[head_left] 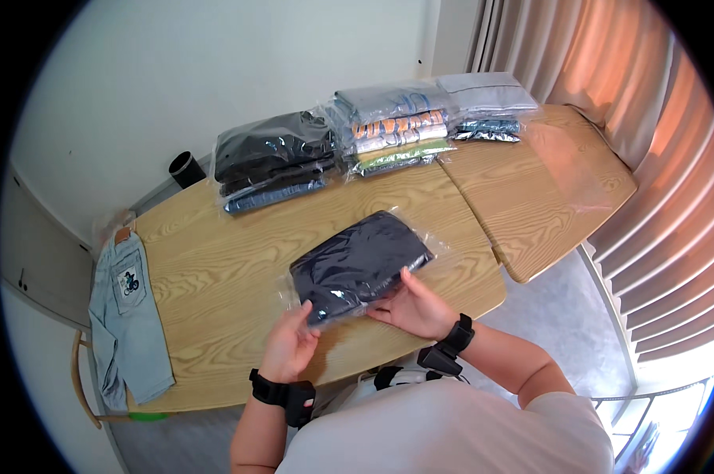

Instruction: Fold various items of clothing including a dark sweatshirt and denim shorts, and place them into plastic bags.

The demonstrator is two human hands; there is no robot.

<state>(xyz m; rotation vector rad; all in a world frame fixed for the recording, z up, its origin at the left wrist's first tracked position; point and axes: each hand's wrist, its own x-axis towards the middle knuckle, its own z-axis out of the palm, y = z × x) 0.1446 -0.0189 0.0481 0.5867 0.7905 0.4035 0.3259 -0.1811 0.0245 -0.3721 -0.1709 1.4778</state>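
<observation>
A folded dark navy garment in a clear plastic bag (361,265) lies tilted on the wooden table in front of me. My left hand (288,341) grips the bag's near left corner, its fingertips at the plastic edge. On the near right side, my right hand (420,306) has its thumb over the edge and its fingers partly tucked beneath the bag. Clear plastic sticks out past the garment at both ends. Black straps with small devices are on both my wrists.
Bagged dark clothes (274,150), bagged printed clothes (396,118) and bagged grey clothes (487,93) form stacks along the far edge. Light blue jeans (124,316) hang over the left end. An empty clear bag (570,166) lies right. A black bin (186,170) stands behind the table (207,316).
</observation>
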